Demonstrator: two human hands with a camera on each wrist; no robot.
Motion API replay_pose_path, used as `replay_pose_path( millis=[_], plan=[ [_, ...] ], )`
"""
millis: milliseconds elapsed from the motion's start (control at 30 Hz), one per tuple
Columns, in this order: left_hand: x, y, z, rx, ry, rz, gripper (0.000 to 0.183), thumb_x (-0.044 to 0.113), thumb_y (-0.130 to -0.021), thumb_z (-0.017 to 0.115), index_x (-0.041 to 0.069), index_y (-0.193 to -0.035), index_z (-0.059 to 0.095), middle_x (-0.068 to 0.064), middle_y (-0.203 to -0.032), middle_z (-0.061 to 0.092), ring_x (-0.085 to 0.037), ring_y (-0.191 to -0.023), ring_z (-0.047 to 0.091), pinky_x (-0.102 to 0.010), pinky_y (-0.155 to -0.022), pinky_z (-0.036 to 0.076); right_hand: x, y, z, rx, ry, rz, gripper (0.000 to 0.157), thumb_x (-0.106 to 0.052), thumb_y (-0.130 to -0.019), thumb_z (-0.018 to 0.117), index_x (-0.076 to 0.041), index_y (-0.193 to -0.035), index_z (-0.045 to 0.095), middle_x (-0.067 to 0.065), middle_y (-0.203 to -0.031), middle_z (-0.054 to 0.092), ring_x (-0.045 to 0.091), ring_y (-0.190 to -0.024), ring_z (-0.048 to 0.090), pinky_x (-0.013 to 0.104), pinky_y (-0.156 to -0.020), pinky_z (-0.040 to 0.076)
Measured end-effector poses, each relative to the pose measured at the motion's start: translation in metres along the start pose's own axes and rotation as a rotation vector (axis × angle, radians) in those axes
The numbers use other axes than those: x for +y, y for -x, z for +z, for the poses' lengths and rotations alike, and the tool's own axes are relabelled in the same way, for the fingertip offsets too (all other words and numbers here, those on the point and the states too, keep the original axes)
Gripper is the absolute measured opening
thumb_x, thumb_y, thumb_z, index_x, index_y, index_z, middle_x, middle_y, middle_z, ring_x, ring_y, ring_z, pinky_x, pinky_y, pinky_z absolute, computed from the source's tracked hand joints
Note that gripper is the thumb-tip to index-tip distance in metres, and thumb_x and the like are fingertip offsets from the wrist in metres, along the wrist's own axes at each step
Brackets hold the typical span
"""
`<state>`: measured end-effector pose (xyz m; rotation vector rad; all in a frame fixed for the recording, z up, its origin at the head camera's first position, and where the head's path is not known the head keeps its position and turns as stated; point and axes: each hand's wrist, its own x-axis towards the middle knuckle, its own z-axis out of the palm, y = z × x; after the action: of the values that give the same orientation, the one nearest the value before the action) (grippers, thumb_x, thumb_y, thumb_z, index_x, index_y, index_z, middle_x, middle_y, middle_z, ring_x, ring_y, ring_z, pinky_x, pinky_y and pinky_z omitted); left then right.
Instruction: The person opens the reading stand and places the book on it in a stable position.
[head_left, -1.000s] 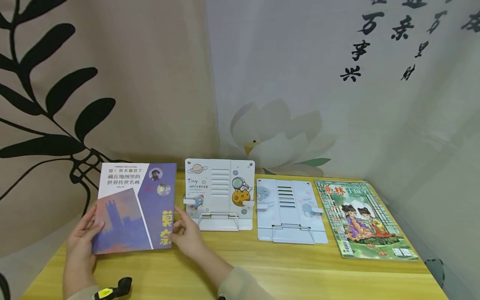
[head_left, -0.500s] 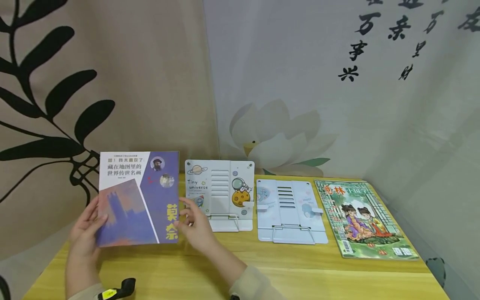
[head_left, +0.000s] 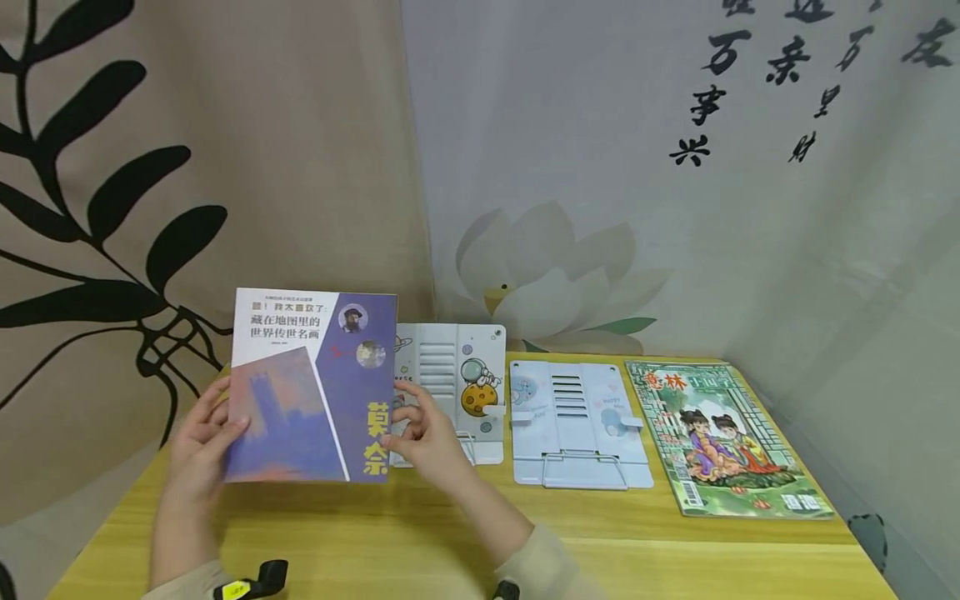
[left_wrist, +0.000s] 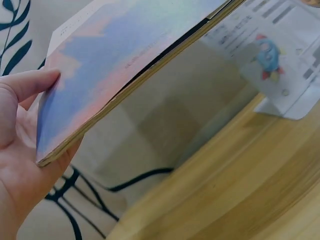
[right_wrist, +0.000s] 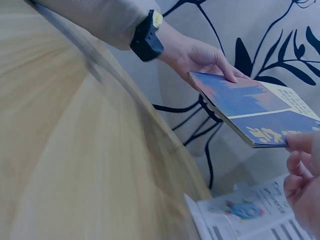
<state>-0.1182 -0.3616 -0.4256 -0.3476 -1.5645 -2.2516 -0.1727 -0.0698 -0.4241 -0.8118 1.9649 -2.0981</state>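
A purple and white book (head_left: 300,392) is held upright above the table, cover toward the head camera. My left hand (head_left: 202,446) grips its left edge, thumb (left_wrist: 40,80) on the cover and fingers behind. At the opposite edge my right hand (head_left: 431,437) pinches the book near the yellow characters, as the right wrist view (right_wrist: 302,175) hand also shows. Behind the book stands a white book stand (head_left: 450,383) with space drawings, its left part hidden. In the left wrist view, the book's lower page edge (left_wrist: 135,82) is raised off the wood.
A second, pale blue book stand (head_left: 581,425) with a wire ledge lies to the right. Beyond it a green magazine (head_left: 731,442) lies on the wooden table (head_left: 420,542). Printed curtains (head_left: 322,167) hang right behind the table's back edge.
Both hands have lifted the book and carried it to the right, so it now covers the left part of the space-themed stand. The stands and magazine have stayed in place.
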Motion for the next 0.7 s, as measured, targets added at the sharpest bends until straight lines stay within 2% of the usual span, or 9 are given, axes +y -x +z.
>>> replay_pose_path(
  millis=[200, 300, 467, 700],
  plan=[
    [-0.006, -0.008, 0.018, -0.095, -0.042, -0.008, 0.053, -0.019, -0.094, 0.039, 0.003, -0.142, 0.036, -0.005, -0.116, 0.063, -0.017, -0.086, 0.066, -0.028, -0.064, 0.056, -0.029, 0.009, -0.03, -0.044, 0.015, 0.029, 0.07, 0.009, -0.084, 0.067, -0.011, -0.145, 0.037, 0.021, -0.093, 0.064, 0.007, -0.051, 0.04, 0.02, -0.048, 0.034],
    [-0.009, -0.012, 0.028, -0.125, -0.121, -0.013, 0.054, -0.018, -0.093, 0.042, 0.003, -0.142, 0.035, -0.002, -0.118, 0.062, -0.014, -0.09, 0.064, -0.024, -0.068, 0.054, -0.034, 0.011, -0.044, -0.05, 0.035, 0.009, 0.067, 0.008, -0.086, 0.065, -0.007, -0.145, 0.036, 0.025, -0.091, 0.064, 0.007, -0.05, 0.039, 0.021, -0.049, 0.034],
    [-0.014, -0.018, 0.041, -0.153, -0.275, -0.052, 0.06, -0.015, -0.092, 0.05, 0.008, -0.145, 0.034, 0.003, -0.118, 0.06, -0.011, -0.091, 0.062, -0.02, -0.075, 0.051, -0.037, 0.013, -0.066, -0.038, 0.091, -0.006, 0.061, 0.004, -0.09, 0.063, -0.002, -0.144, 0.036, 0.022, -0.094, 0.063, 0.007, -0.052, 0.039, 0.021, -0.053, 0.038],
    [-0.013, -0.039, 0.06, -0.208, -0.473, -0.136, 0.067, 0.0, -0.093, 0.06, 0.016, -0.15, 0.029, 0.003, -0.112, 0.061, -0.011, -0.092, 0.064, -0.023, -0.067, 0.053, -0.042, 0.011, -0.092, -0.013, 0.166, 0.032, 0.063, 0.004, -0.088, 0.065, -0.001, -0.143, 0.036, 0.016, -0.101, 0.062, 0.007, -0.057, 0.041, 0.022, -0.057, 0.039]
  ],
)
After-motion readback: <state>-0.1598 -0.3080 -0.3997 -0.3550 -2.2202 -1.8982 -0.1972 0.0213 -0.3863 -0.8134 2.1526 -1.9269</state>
